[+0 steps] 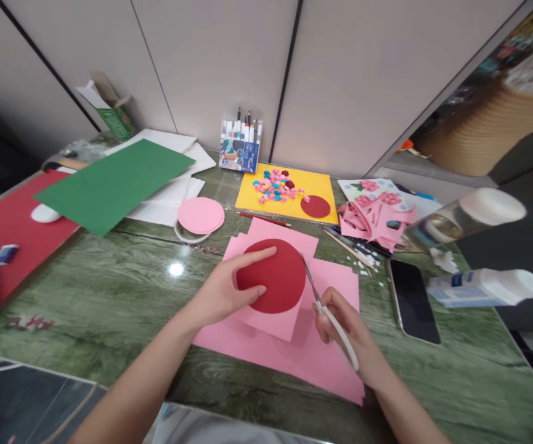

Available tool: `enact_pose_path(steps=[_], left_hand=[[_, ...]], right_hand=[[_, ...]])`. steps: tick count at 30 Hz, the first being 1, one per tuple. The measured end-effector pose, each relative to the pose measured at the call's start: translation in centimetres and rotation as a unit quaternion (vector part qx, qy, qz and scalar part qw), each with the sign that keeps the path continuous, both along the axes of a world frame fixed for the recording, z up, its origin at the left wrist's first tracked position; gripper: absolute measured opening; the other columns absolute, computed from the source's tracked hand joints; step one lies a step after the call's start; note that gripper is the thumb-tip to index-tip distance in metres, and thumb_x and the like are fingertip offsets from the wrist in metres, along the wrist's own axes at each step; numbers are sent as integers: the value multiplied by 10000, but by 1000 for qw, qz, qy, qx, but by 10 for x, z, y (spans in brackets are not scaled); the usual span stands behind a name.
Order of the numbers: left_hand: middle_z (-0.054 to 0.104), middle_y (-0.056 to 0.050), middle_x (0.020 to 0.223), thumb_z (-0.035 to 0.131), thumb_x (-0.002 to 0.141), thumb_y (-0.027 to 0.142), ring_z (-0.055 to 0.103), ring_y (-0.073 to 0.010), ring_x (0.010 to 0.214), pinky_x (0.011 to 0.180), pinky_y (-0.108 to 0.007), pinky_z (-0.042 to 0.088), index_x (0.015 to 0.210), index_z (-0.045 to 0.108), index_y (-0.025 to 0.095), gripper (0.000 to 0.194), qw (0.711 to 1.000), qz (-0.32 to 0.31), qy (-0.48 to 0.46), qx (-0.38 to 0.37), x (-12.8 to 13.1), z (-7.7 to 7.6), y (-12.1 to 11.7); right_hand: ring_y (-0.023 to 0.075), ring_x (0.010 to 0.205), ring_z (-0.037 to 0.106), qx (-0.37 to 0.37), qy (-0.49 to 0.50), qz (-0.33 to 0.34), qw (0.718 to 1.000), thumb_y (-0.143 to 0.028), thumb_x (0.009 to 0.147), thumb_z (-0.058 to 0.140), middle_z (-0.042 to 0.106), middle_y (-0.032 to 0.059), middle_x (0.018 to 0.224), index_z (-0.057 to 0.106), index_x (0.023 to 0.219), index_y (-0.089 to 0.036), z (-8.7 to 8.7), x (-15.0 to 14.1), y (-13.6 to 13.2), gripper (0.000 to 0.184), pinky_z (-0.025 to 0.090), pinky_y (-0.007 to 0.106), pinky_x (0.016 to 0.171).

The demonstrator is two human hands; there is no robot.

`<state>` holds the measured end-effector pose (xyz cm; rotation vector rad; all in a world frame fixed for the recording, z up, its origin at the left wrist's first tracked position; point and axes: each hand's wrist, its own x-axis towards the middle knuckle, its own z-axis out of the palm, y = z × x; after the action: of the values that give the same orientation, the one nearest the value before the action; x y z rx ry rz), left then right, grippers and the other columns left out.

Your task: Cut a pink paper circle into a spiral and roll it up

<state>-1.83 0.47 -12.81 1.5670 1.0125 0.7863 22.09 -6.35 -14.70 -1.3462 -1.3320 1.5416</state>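
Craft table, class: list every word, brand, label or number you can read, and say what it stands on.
No text reads clearly.
Marker box: print too blurred.
Green carton: lettering too small.
Blue-sleeved eraser: blurred.
Lower white-capped bottle: label blurred.

Both hands [220, 290] are bare (the slender forearms [148, 367] likewise).

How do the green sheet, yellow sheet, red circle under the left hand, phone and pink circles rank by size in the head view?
1. Green sheet
2. Yellow sheet and red circle: too alike to rank, and the circle lies nearer the camera
3. Phone
4. Pink circles
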Motion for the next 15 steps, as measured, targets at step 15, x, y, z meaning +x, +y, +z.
enact_pose_path(steps=[15], left_hand=[[515, 15, 1373, 625, 748, 130, 490, -236, 1246, 987, -296, 468, 1300, 512, 328, 597, 1000, -8, 3, 0, -4, 0, 3]], right_hand=[[98, 535, 321, 6, -31, 20, 999, -476, 903, 476, 387, -74, 588, 355, 786, -220, 0, 4, 0, 306, 271, 252, 534]])
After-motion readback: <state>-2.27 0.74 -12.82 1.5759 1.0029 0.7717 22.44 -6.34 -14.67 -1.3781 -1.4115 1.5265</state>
